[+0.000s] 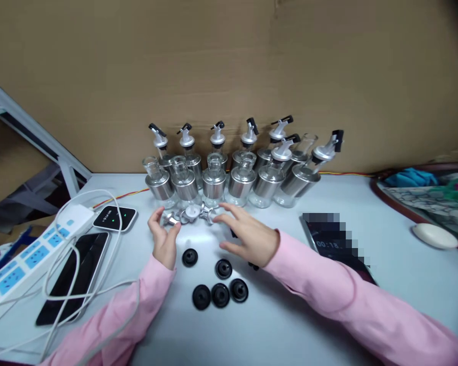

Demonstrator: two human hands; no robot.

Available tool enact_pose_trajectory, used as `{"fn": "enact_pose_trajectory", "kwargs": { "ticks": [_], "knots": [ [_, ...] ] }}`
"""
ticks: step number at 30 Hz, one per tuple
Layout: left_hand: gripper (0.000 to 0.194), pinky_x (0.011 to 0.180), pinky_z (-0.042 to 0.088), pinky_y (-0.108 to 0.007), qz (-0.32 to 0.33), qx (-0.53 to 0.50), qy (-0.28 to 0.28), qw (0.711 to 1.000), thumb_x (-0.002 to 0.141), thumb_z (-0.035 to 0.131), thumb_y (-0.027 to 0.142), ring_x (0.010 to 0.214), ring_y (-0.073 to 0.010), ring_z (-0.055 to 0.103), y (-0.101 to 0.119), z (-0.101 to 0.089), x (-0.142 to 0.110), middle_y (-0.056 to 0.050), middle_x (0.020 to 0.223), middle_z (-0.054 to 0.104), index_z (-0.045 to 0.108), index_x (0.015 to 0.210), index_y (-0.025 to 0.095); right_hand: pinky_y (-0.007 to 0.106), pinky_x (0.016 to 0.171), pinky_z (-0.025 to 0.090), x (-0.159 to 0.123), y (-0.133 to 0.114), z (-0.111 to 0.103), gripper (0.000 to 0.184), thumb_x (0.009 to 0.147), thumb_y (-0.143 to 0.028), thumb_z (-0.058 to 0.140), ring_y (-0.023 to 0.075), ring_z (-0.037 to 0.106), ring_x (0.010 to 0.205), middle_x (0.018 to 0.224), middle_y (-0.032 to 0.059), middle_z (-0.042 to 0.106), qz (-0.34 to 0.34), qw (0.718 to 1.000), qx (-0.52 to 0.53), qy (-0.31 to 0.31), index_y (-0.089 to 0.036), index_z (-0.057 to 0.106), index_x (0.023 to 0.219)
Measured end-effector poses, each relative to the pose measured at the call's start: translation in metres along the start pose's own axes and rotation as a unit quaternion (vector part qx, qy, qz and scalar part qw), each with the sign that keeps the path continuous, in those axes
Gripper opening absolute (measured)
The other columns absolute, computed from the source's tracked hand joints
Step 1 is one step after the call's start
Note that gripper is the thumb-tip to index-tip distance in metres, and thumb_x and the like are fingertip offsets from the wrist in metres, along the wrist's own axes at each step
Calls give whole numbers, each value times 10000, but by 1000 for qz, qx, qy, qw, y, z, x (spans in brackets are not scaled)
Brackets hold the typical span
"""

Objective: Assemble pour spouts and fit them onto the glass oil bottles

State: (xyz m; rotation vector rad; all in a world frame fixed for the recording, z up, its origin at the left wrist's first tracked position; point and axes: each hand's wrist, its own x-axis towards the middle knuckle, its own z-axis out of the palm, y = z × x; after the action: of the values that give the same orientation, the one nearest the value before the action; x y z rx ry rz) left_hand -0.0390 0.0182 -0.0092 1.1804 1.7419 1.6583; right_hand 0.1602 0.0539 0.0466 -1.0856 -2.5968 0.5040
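Left hand (163, 240) curls at shiny silver spout tops (193, 212), cannot tell if gripping; right hand (252, 238) open, fingers spread. Tops lie on pale-grey surface (275, 325) between steel-banded clear glass bottles (214, 181) and round black caps (220, 295).

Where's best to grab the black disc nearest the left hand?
Probably by opposite edges of its round outer rim, coming down from above: the black disc lies flat on the table, apart from the other black discs.
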Motion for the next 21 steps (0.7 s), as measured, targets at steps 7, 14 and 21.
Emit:
{"fn": "enact_pose_trajectory", "kwargs": {
  "ticks": [7,14,21],
  "knots": [
    [459,1017,265,-487,-15,-16,-97,995,659,547,338,1153,-279,381,2,5,-10,-94,1132,420,422,1074,188,428,799,437,16,-13,15,384,754,-281,629,294,501,1043,1124,139,550,47,996,-29,-70,-158,573,1113],
    [505,1020,335,-442,0,-97,-186,978,614,521,185,1251,-251,302,4,7,-18,-76,1248,312,438,1111,228,354,786,428,14,-21,2,202,798,-208,559,224,572,907,952,90,640,53,999,3,5,-165,640,978],
    [504,964,415,-414,79,-11,-205,975,663,509,83,1214,-234,358,-8,2,-12,-82,1271,304,450,1141,232,334,776,452,28,-9,-4,202,784,-158,546,206,610,842,865,86,661,87,994,0,69,-153,644,961]
  ]
}}
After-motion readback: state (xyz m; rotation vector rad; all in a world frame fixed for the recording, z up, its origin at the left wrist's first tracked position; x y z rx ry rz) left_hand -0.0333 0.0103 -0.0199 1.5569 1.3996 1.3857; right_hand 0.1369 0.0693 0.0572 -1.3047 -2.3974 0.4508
